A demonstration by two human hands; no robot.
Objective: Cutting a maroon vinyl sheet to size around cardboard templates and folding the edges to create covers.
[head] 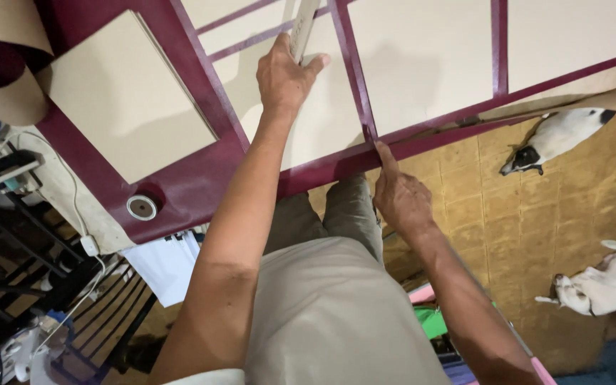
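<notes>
surface: maroon board [194, 178] | on it: cream panels [126, 100] (in rows), tape roll [142, 207] near edge

Warm indoor light, soft shadows on panels, edges warped, dim left.

Home workshop: craft work in a lived-in room.
Maroon-covered board [180, 178] with cream panels [422, 57] on the surface; tape roll [142, 207]; kraft paper roll [8, 71]; worn yellow tile floor [507, 228]; two white dogs [557, 139] [604, 281] lying there; charger cables [73, 207].
</notes>
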